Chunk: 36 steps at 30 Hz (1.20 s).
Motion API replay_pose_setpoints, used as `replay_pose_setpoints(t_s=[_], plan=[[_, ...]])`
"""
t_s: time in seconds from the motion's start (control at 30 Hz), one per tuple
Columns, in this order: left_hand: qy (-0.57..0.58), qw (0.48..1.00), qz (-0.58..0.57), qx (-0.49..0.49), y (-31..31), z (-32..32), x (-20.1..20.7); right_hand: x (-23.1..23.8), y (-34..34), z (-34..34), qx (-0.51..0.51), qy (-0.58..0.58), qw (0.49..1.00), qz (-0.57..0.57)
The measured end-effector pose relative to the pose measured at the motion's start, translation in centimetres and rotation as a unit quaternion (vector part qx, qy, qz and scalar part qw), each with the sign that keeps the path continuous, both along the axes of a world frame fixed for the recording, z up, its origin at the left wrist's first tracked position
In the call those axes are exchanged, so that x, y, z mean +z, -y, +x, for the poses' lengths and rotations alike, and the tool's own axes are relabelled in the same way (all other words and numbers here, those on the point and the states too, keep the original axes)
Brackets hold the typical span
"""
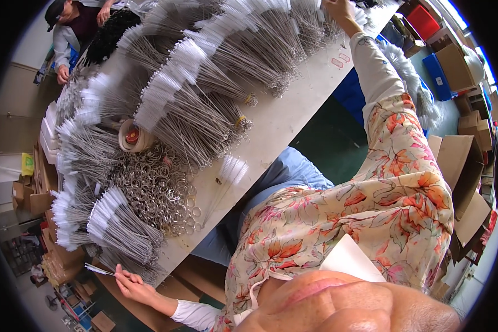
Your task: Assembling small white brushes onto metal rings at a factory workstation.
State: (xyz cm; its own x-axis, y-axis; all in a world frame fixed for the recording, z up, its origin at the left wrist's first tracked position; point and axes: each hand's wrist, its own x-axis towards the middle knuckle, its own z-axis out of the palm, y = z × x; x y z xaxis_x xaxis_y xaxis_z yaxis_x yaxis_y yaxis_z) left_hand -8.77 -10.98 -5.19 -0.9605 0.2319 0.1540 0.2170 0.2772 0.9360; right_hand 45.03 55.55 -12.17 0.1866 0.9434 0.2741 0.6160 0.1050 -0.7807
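Lower left, the left hand (131, 285) is pinching a brush (98, 269) pointing leftward; the right hand (340, 12), far upper right, is hiding its grip.

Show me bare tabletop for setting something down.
The tabletop is bare between the brush bundles and near edge, from the loose brushes to the small red pieces. A narrower gap separates the loose brushes from the ring pile. Brush bundles crowd the far side.
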Motion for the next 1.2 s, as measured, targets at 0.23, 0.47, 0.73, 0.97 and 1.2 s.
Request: replay_pose_setpoints(t_s=[0.23,0.47,0.73,0.97,1.2], plan=[[0.011,0.984,0.101,-0.147,-4.3,5.0,0.7,12.4,14.8,-12.8,0.269,-0.227,0.902,0.251],[-0.047,0.892,0.158,-0.421,-16.7,14.2,-1.7,6.4,34.8,-28.9,0.61,-0.502,0.591,-0.162],[-0.33,0.874,0.266,-0.237,-15.7,13.3,-2.3,5.8,37.8,-28.3,0.6,-0.284,0.742,-0.09],[-0.428,0.834,0.107,-0.331,-15.8,15.4,-5.9,2.9,39.5,-29.9,0.468,-0.609,0.496,-0.405],[-0.246,0.869,0.184,-0.388,-13.9,10.6,-2.0,5.1,39.5,-27.7,0.686,-0.043,0.699,-0.196]])
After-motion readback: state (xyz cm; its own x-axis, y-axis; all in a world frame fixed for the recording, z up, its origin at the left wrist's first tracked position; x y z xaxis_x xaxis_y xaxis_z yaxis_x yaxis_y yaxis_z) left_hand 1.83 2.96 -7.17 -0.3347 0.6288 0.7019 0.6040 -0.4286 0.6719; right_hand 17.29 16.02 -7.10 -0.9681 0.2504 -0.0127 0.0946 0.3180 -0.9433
